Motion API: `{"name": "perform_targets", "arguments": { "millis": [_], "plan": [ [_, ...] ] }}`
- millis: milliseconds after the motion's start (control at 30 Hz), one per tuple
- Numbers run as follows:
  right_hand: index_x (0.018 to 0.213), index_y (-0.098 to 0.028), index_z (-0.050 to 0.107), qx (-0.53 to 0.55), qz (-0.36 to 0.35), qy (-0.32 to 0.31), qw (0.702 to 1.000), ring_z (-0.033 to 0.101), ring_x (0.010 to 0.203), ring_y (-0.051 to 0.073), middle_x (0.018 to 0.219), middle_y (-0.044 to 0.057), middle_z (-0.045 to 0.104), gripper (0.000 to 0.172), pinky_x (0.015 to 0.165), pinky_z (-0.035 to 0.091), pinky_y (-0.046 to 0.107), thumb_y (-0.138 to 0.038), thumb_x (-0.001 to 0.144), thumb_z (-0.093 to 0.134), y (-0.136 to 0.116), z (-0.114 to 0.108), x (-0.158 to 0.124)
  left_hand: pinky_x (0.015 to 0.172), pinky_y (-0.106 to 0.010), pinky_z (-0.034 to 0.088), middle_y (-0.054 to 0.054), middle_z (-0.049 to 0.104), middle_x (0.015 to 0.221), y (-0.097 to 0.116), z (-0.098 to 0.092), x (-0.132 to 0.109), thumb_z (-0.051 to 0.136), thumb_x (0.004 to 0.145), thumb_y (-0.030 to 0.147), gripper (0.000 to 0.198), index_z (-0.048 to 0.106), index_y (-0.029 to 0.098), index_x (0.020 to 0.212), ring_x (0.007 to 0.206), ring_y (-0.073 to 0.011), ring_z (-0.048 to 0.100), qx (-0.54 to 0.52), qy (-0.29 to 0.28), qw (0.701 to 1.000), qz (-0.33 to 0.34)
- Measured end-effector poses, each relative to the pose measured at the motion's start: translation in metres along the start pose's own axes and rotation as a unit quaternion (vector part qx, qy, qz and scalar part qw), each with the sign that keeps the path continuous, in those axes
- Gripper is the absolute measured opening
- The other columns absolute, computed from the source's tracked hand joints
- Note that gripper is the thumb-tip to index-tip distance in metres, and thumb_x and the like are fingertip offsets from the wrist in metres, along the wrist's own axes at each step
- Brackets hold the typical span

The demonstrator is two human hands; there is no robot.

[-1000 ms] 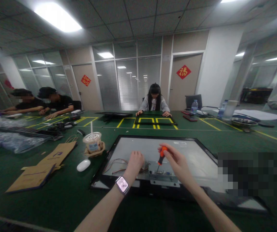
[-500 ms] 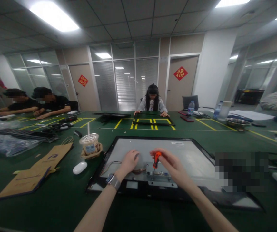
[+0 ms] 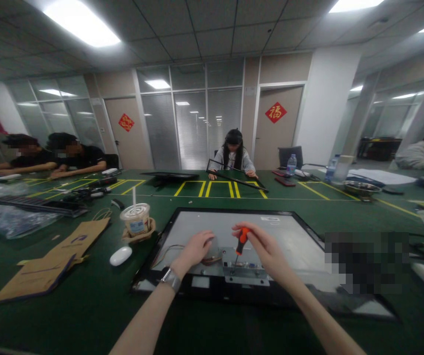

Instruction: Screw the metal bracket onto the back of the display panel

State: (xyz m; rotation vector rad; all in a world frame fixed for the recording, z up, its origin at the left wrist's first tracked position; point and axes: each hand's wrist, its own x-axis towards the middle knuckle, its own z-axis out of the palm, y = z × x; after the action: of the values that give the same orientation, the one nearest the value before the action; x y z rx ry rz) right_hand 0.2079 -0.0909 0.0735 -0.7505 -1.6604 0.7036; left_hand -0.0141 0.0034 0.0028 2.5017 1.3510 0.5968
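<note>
A flat panel from a screen [image 3: 182, 222], with a grey metal back and a black frame, lies on the green table before me. My right hand [image 3: 265, 246] grips a red and black screwdriver [image 3: 242, 239] by its handle. The shaft points down at the metal bracket with ports [image 3: 247, 280] near the panel's close edge; I cannot make out whether the tip sits in a screw. My left hand [image 3: 196, 248] rests palm down over the panel, left of the bracket, its fingers loosely bent and holding nothing visible. Thin cables [image 3: 213, 260] run beside and under it.
Left of the panel are a white mouse [image 3: 121, 256], an iced drink cup [image 3: 136, 219] in a carrier and a paper bag [image 3: 45, 268]. Across the table a person handles a thin black frame [image 3: 239, 181]. A metal bowl [image 3: 362, 187] and bottles [image 3: 291, 165] stand at the right.
The screwdriver handle has shifted slightly right and up, its tip still down at the bracket. My left hand stays nearly in place. The person opposite has tilted the black frame up.
</note>
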Motion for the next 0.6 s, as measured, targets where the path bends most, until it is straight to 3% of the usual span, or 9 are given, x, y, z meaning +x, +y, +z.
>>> {"name": "perform_targets", "arguments": {
  "millis": [133, 300, 367, 500, 600],
  "plan": [
    [0.111, -0.024, 0.065, 0.027, 0.002, -0.015, 1.000, 0.067, 0.081, 0.018, 0.091, 0.004, 0.068, 0.025, 0.074, 0.056, 0.034, -0.034, 0.090, 0.054, -0.0007, -0.0001, 0.0008, 0.110, -0.037, 0.034, -0.011, 0.055, 0.135, -0.0050, 0.0003, -0.0012, 0.043, 0.089, 0.016, 0.036, 0.060, 0.015, 0.122, 0.126, -0.0212, 0.050, -0.008, 0.014, 1.000, 0.002],
    [0.089, -0.024, 0.072, -0.049, -0.049, 0.087, 0.994, 0.063, 0.071, 0.017, 0.078, 0.001, 0.057, 0.013, 0.069, 0.054, 0.032, -0.031, 0.079, 0.069, 0.0020, 0.0031, 0.0015, 0.110, -0.038, 0.035, -0.009, 0.056, 0.134, -0.0061, 0.0041, -0.0002, 0.045, 0.089, 0.016, 0.035, 0.060, 0.017, 0.120, 0.125, -0.0210, 0.050, -0.013, 0.021, 1.000, 0.000],
    [0.089, -0.024, 0.072, -0.058, -0.052, 0.094, 0.993, 0.063, 0.074, 0.017, 0.080, 0.002, 0.057, 0.013, 0.072, 0.054, 0.032, -0.031, 0.079, 0.070, 0.0027, 0.0028, 0.0014, 0.109, -0.038, 0.035, -0.009, 0.056, 0.134, -0.0060, 0.0036, -0.0003, 0.044, 0.089, 0.016, 0.035, 0.060, 0.018, 0.120, 0.125, -0.0210, 0.050, -0.009, 0.020, 1.000, -0.003],
    [0.104, -0.024, 0.069, 0.020, -0.014, 0.016, 1.000, 0.065, 0.082, 0.018, 0.102, 0.007, 0.060, 0.025, 0.074, 0.055, 0.033, -0.038, 0.087, 0.059, 0.0014, -0.0009, 0.0001, 0.109, -0.038, 0.036, -0.009, 0.056, 0.133, -0.0052, 0.0022, -0.0006, 0.044, 0.089, 0.017, 0.035, 0.060, 0.018, 0.120, 0.125, -0.0212, 0.050, -0.004, 0.017, 1.000, -0.003],
    [0.112, -0.023, 0.065, 0.075, 0.027, -0.031, 0.996, 0.066, 0.081, 0.018, 0.098, 0.007, 0.064, 0.029, 0.074, 0.056, 0.034, -0.039, 0.089, 0.057, 0.0021, -0.0022, -0.0001, 0.109, -0.038, 0.035, -0.009, 0.056, 0.134, -0.0045, 0.0016, -0.0003, 0.044, 0.089, 0.017, 0.036, 0.060, 0.017, 0.121, 0.125, -0.0210, 0.050, -0.003, 0.015, 1.000, -0.005]
  ]
}}
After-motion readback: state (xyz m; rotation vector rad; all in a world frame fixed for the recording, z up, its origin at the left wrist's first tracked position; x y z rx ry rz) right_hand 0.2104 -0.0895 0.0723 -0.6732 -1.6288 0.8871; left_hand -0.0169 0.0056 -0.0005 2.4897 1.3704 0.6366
